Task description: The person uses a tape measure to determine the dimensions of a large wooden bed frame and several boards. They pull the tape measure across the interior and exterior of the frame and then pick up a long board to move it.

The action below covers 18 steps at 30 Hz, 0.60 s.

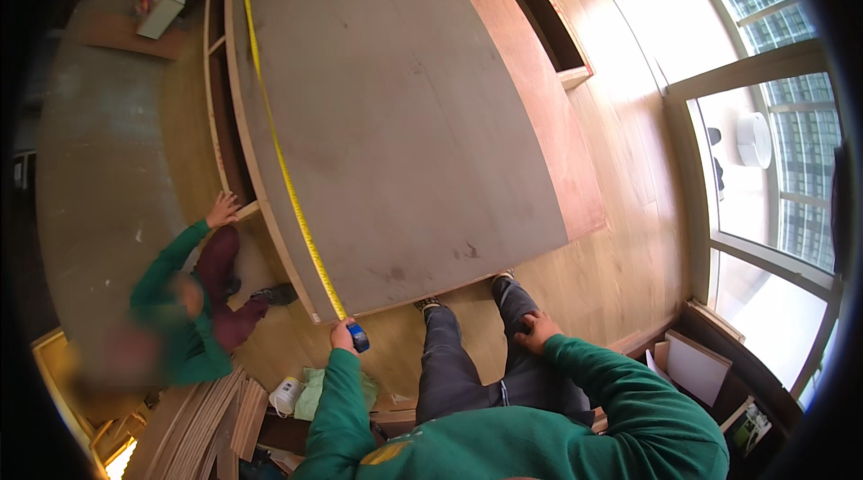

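My left hand [342,336] is closed on a blue tape measure [359,337] at the near edge of a large wooden platform. The yellow tape blade [286,161] runs from it along the platform's left side to the far edge of view. Its far end cannot be seen. Under the blade lies a grey-brown board [395,120], with a strip of reddish plywood [539,102] along its right side. My right hand [539,332] rests on my right leg near the knee, holding nothing, its fingers lying loosely over the trousers.
A co-worker in a green sleeve [171,255] crouches at the left, one hand [223,209] at the platform's side frame. Stacked wood strips [193,422] and a pale green bag [315,395] lie at lower left. Glazed doors [706,165] stand on the right beside the wood floor [629,201].
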### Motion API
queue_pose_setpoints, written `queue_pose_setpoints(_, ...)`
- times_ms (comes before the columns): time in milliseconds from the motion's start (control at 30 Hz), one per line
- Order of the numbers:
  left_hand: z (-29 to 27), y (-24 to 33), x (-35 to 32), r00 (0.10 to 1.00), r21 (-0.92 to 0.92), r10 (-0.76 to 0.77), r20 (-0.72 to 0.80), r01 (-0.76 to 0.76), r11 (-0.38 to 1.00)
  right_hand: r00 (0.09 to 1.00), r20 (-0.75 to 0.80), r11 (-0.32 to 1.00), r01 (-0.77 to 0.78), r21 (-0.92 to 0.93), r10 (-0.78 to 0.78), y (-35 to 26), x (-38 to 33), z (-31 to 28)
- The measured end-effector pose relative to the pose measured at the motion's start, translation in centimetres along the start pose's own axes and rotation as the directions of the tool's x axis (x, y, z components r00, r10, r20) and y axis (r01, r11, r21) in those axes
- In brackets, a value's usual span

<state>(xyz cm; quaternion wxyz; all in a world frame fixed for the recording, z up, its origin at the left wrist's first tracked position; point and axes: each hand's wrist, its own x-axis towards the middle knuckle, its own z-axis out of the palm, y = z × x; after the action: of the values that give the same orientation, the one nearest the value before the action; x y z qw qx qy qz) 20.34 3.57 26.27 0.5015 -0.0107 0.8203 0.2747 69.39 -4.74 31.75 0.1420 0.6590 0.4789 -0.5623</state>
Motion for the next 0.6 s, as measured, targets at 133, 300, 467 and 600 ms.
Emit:
queue_pose_setpoints(133,0.6,1.7,-7.1,0.997,0.013,0.022,0.076,-0.023,1.000,0.978,-0.155,0.957,-0.092,0.275,0.138,3.6,1.1,-0.5)
queue_pose_setpoints(300,-0.2,1.4,-11.8,0.992,-0.001,0.039,0.121,-0.039,0.999,0.981,-0.099,0.928,-0.123,0.352,0.167,8.1,-0.9,-3.7)
queue_pose_setpoints(467,-1.0,1.4,-16.5,0.990,-0.022,0.033,0.136,-0.031,0.999,0.953,-0.176,0.908,-0.162,0.387,0.245,14.2,-3.3,-5.2)
queue_pose_setpoints(600,-1.0,1.0,-19.3,0.990,-0.003,0.004,0.138,-0.004,1.000,0.931,-0.200,0.904,-0.219,0.368,0.307,17.8,-6.2,-5.4)
